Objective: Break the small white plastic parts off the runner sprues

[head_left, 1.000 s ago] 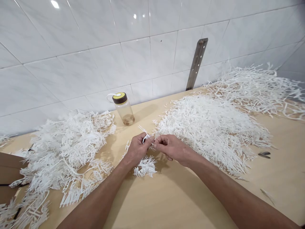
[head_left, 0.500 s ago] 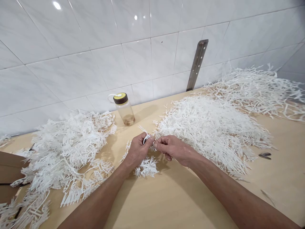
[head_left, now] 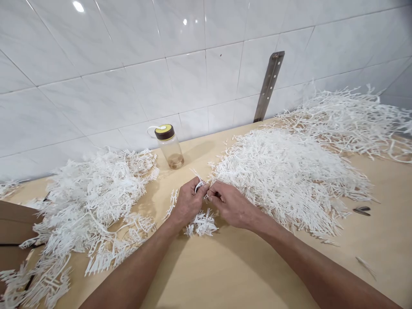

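Head view: both hands meet mid-counter (head_left: 225,274)
Left hand (head_left: 188,204): fingers pinched on white plastic sprig (head_left: 199,185)
Right hand (head_left: 230,205): fingers clamped on same sprig

Left pile (head_left: 80,214): your view cuts it off at the left and bottom edges.
Dark tool (head_left: 362,210): too small to identify.
White piece (head_left: 200,185): mostly hidden by your fingers (head_left: 196,191).
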### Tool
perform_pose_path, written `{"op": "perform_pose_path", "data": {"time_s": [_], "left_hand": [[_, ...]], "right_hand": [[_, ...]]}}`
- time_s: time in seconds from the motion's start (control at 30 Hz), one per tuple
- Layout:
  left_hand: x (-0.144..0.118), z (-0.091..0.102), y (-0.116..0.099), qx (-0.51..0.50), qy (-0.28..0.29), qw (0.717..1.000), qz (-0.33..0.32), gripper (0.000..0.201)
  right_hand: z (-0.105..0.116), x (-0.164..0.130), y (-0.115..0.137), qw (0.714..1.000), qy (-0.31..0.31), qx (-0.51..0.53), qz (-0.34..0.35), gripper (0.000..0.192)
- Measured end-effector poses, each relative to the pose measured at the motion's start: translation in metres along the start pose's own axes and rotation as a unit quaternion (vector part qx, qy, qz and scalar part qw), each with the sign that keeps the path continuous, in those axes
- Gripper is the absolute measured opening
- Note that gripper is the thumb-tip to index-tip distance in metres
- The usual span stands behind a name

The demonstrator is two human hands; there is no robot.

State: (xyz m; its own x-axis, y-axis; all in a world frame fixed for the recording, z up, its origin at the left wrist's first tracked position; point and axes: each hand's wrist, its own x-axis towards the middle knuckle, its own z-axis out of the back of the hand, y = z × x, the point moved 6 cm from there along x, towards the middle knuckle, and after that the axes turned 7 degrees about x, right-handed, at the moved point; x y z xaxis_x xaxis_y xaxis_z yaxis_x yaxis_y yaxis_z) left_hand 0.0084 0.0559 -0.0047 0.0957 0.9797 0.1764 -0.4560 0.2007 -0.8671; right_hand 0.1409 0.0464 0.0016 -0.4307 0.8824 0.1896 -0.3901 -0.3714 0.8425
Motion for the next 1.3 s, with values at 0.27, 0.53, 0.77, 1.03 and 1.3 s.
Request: {"op": "perform_pose_path", "data": {"time_s": [0.27, 0.53, 0.77, 1.03, 1.3], "left_hand": [[0.006, 0.024, 0.01, 0.049, -0.104, 0.993, 0.037, 0.029], [0.005, 0.008, 0.011, -0.107, -0.011, 0.991, 0.082, 0.039], [0.002, 0.003, 0.005, -0.176, 0.03, 0.978, 0.107, 0.041], [0.002, 0.001, 0.004, -0.216, 0.038, 0.969, 0.111, 0.04], [0.001, 0.001, 0.005, -0.192, 0.021, 0.973, 0.128, 0.039]], "right_hand": [[-0.007, -0.01, 0.017, 0.997, 0.068, -0.035, 0.027, 0.017], [0.044, -0.002, -0.003, 0.986, -0.144, -0.066, -0.059, 0.007], [0.049, -0.001, 0.0, 0.984, -0.169, -0.054, 0.003, 0.02], [0.016, 0.001, 0.002, 0.991, -0.004, 0.12, -0.062, 0.019], [0.011, -0.001, 0.0, 0.995, -0.014, 0.067, -0.068, 0.017]]}}
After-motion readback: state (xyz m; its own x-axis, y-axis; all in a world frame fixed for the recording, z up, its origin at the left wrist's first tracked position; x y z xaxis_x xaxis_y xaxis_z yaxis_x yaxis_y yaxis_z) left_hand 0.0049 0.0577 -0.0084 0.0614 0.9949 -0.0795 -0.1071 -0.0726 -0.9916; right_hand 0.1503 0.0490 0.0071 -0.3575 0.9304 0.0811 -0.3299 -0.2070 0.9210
